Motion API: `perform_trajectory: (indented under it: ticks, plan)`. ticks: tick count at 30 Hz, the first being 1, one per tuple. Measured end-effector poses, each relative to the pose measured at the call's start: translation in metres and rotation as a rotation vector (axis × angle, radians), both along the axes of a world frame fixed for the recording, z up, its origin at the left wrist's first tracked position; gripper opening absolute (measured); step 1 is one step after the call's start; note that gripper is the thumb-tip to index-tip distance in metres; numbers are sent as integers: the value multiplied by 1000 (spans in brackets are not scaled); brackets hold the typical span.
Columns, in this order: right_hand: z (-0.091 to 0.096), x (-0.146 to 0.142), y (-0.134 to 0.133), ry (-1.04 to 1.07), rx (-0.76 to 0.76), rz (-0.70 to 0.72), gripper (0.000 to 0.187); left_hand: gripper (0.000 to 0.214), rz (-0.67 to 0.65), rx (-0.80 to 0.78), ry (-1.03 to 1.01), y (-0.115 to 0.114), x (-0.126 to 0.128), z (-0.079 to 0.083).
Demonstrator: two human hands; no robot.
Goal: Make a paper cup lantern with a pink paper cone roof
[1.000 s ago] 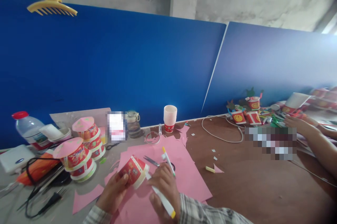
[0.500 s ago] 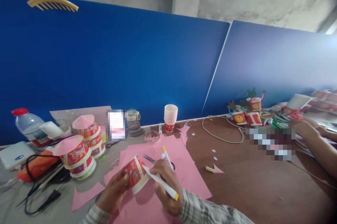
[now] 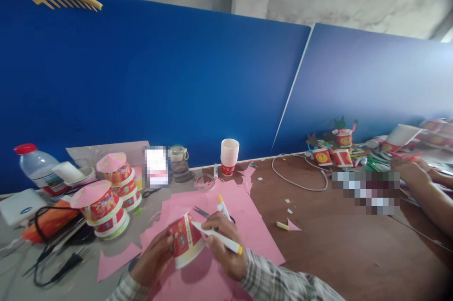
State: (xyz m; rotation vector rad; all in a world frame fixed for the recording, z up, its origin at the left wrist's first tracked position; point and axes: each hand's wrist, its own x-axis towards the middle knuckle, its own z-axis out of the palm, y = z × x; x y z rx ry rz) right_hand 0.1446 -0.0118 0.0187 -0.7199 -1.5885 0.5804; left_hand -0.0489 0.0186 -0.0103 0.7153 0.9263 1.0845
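Note:
My left hand (image 3: pixel 153 259) grips a red and white paper cup (image 3: pixel 184 240), tilted on its side above the pink paper sheets (image 3: pixel 255 239). My right hand (image 3: pixel 222 244) is closed round a white marker with a yellow end (image 3: pixel 221 239), whose tip touches the cup's side. A second white and yellow marker (image 3: pixel 222 206) and small scissors (image 3: pixel 201 212) lie on the pink paper just beyond my fingers.
Stacked cups with pink paper lids (image 3: pixel 106 199) stand at the left, next to a water bottle (image 3: pixel 37 169) and black cables (image 3: pixel 53 254). A stack of white cups (image 3: pixel 229 155) stands by the blue partition (image 3: pixel 159 84). Another person's arm (image 3: pixel 424 192) works at the right among more cups (image 3: pixel 332 150).
The cup has tipped a little more toward me. The marker has swung from pointing down along my wrist to lying across the cup's side, tip on it.

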Motion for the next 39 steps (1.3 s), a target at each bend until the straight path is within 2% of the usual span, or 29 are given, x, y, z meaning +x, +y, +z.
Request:
perform_trajectory:
  ticks: [5,15,25,31,39]
  plan:
    - [-1,1,0,-13,-27,-16,14,51,-40,20,8,0,0,2]
    - [-4,-1,-1,-50,-17,-33,14,45,-35,44,16,-2,4,5]
    - [4,-2,-6,-54,19,-5,13,43,-59,50,-8,-1,3,6]
    - [-3,-2,-3,-18,-19,-80,13,45,-54,58,-5,-1,3,6]
    - [-6,-2,-3,-35,-32,-64,12,42,-75,90,-10,-1,2,0]
